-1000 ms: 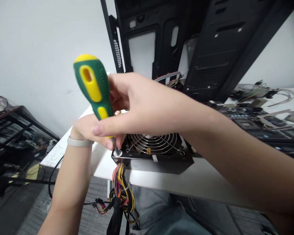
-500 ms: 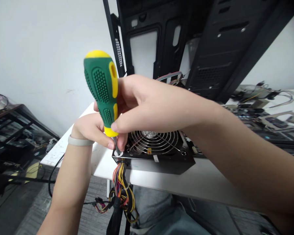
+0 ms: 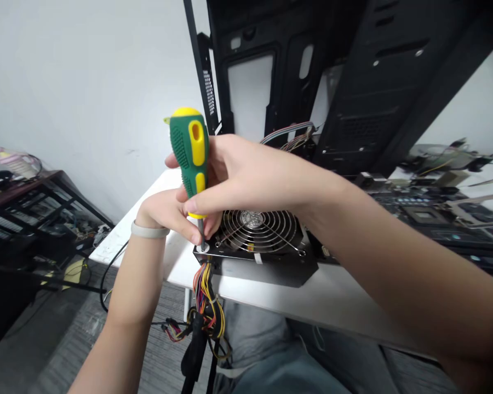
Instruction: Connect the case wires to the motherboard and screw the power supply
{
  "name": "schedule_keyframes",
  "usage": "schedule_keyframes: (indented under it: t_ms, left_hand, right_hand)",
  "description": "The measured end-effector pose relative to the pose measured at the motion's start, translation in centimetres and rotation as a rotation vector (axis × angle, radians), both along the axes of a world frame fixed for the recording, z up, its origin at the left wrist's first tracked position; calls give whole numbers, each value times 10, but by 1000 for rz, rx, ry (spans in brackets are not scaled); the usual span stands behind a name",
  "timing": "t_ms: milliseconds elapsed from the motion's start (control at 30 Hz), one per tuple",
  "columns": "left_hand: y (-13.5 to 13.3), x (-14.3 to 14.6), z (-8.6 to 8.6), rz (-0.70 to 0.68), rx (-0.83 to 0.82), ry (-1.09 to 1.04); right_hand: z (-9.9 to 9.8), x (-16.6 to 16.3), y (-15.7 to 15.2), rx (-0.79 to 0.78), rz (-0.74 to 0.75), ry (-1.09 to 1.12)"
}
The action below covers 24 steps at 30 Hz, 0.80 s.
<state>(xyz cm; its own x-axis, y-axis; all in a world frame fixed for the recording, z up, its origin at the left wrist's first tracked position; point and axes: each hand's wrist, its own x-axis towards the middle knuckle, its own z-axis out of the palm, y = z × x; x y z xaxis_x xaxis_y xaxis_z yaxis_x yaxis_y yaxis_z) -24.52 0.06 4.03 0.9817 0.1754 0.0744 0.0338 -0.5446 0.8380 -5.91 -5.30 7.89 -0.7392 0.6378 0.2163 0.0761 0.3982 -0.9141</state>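
Observation:
My right hand is closed around the green and yellow handle of a screwdriver, thumb low on the handle. The screwdriver stands nearly upright. Its tip meets a round white sticker at the near left corner of a black power supply. My left hand has thumb and forefinger closed about the lower metal shaft; its other fingers are largely hidden. A wire fan grille covers the power supply's top. From its near side a bundle of coloured cables hangs over the table edge.
The white table carries a black computer case behind my hands. Circuit boards and loose wires lie to the right. At the left stands a dark rack with clutter, apart from the table.
The screwdriver has turned about its length, bringing a yellow handle inset round to face me, and stands more upright. My view has shifted slightly; both hands keep their hold.

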Motion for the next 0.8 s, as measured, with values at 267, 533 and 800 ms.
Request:
schedule_keyframes:
  t_ms: [267,533,800]
  left_hand:
    - [-62,-3,-24,624,98,-305]
    - [-133,21,-90,1345,819,-400]
    - [-134,21,-102,1401,1066,-391]
  right_hand:
    - [-1,2,1,116,-43,-12]
    - [2,13,9,91,10,30]
    - [-4,24,18,19,54,67]
